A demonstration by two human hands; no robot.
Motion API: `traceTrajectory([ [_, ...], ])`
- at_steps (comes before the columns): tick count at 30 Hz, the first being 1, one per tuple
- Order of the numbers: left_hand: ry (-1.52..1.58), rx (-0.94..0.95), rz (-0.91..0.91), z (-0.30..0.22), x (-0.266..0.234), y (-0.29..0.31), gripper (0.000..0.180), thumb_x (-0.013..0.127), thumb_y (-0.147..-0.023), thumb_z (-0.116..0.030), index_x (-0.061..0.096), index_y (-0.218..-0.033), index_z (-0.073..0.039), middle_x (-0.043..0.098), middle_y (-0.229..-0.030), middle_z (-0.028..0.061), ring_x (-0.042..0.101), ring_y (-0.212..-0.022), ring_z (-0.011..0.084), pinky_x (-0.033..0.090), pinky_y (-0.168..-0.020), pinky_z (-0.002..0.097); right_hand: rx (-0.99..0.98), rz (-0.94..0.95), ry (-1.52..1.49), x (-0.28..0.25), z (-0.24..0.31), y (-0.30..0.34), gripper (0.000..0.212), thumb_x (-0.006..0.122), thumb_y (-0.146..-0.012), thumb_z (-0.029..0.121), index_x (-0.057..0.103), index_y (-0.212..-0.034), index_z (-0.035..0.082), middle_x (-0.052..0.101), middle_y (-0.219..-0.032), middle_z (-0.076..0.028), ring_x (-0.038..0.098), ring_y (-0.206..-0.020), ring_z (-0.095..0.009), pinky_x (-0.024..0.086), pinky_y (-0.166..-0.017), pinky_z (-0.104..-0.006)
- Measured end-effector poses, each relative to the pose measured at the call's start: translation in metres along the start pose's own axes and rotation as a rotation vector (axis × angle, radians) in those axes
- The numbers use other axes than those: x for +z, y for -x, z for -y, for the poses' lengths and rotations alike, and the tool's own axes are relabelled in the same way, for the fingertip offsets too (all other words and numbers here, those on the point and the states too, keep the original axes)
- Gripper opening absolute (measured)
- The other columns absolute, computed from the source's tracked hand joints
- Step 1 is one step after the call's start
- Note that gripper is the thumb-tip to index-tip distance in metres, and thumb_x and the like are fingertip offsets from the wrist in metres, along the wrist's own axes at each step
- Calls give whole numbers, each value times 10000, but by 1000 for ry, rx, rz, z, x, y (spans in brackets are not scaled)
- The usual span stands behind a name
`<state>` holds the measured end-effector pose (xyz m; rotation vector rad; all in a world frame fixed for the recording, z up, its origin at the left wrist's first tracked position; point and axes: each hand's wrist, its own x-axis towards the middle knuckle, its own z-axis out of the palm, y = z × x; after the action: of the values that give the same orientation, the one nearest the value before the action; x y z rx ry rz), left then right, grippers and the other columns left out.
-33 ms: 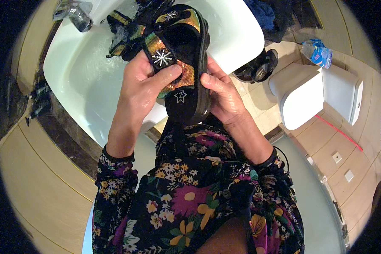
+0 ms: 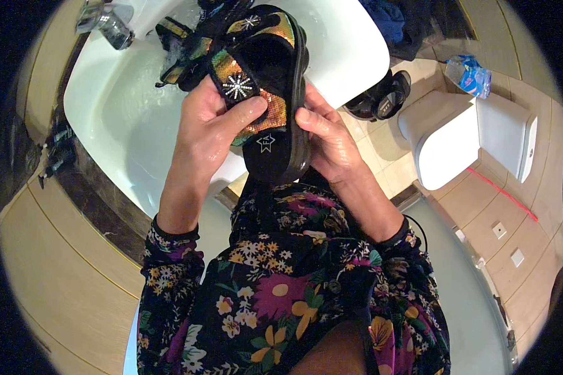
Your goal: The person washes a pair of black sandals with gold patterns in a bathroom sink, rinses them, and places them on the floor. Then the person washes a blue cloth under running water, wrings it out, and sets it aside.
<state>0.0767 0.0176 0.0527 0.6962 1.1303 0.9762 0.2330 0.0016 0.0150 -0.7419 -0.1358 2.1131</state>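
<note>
Black platform sandal (image 2: 275, 147) with multicolour sequinned straps, held up in both hands, partly over the near edge of the white washbasin (image 2: 81, 119), heel end toward the body. Left hand (image 2: 206, 125): grip clamped on the sandal, thumb pressed on the sequins beside a strap, other fingers mostly hidden behind. Right hand (image 2: 331, 137): grip also closed on the sandal, thumb on the outer edge of the thick sole, remaining fingers mostly out of sight behind it. Skin on both hands shiny, looks wet. Two rhinestone starbursts show on the straps, one near the left thumb, one farther away. Star-shaped outline on the insole at the heel end.

Second strappy item (image 2: 197, 47), black with sequins, probably the matching sandal, lies in the basin past the left hand, partly hidden by the held one. Chrome faucet (image 2: 116, 28) at the basin's left far corner, dark stone edge (image 2: 106, 209) along the left side. On the tiled floor, right of the basin: black footwear (image 2: 391, 100), then white toilet (image 2: 447, 147), lid up. Blue plastic pack (image 2: 469, 75) just past it. Dark blue cloth (image 2: 388, 25) at far right of the basin. Person wears a black floral garment (image 2: 281, 290).
</note>
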Motion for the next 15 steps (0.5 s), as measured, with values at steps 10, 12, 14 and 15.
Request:
traceTrajectory([
  [10, 10, 49, 70, 3, 4, -2, 315, 540, -766, 47, 480, -1074, 32, 575, -965, 73, 551, -852, 115, 449, -761, 247, -163, 127, 50, -9, 7, -2, 660, 605, -732, 59, 287, -1311, 50, 469, -1210, -77, 480, -1061, -179, 380, -913, -312],
  [12, -2, 25, 101, 3, 1, -4, 312, 532, -780, 18, 476, -1086, 33, 575, -974, 98, 555, -860, 137, 451, -771, 262, -196, 112, 172, -7, 12, -1, 677, 598, -733, 35, 263, -1321, 51, 448, -1232, -84, 464, -1085, -189, 371, -921, -311],
  [14, 44, -3, 117, -1, 0, -7, 307, 516, -799, -20, 472, -1098, 35, 570, -991, 127, 559, -875, 164, 453, -784, 282, -224, 97, 266, -5, 15, 0, 694, 593, -731, 6, 244, -1328, 53, 431, -1249, -90, 447, -1107, -194, 362, -929, -311],
  [15, 98, -21, 119, -5, 2, -8, 307, 504, -811, -44, 469, -1105, 38, 565, -1004, 143, 559, -885, 181, 454, -790, 295, -234, 86, 299, -3, 17, 2, 703, 592, -728, -11, 236, -1331, 54, 423, -1256, -91, 437, -1117, -195, 357, -932, -310],
])
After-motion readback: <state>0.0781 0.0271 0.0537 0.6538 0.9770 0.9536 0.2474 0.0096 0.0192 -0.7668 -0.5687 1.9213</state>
